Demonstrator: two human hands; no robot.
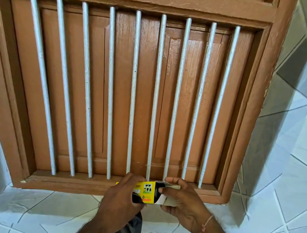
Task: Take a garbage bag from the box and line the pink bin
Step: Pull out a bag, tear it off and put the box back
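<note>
At the lower centre of the frame, a person's two bare hands hold a small yellow box (144,192) of garbage bags in front of a brown wooden window (121,85) fitted with pale vertical bars (132,94). White tiles (287,171) with dark diagonal lines surround the window and run along the ledge below it.

The left hand (121,201) is wrapped around the left part of the box, its grip closed. A dark garbage bag (131,229) hangs down beneath this hand toward the bottom edge of the frame, seemingly pinned against the box.

The right hand (181,199) is at the box's open right end, fingers closed on the pale cardboard flaps (172,186), where black plastic shows inside.

Judging by this, one bag appears to be out of the box already, and the box is being handled at its open end, perhaps to close it. The pink bin is not in view, so lining it remains to be done.
</note>
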